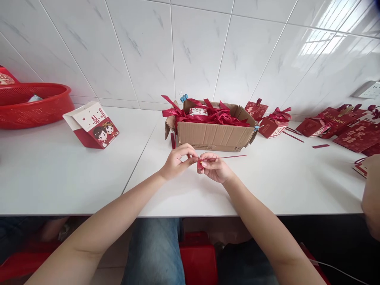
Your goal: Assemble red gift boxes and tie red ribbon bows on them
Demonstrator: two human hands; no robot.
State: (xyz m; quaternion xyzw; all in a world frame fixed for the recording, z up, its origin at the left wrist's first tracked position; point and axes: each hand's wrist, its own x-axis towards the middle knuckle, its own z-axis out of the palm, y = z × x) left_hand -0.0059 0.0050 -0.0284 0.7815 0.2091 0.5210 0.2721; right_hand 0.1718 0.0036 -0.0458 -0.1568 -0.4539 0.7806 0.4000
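A small red piece [200, 163] with a gold-yellow spot is pinched between the thumb and fingers of my right hand [218, 169]. From that hand a thin dark-red cord [234, 156] sticks out to the right, just above the table. My left hand [180, 160] is closed in a pinch, its fingertips touching the left edge of the red piece. What lies between those fingertips is too small to make out. Both hands are in front of a cardboard box [212, 136] filled with dark-red ribbons [221, 115].
A red-and-white gift box [94, 126] with cartoon figures stands at left, near a red plastic basket [35, 109]. Right of the cardboard box are red gift boxes [274, 126] and several red bags [358, 134]. Another person's arm [371, 194] shows at the right edge.
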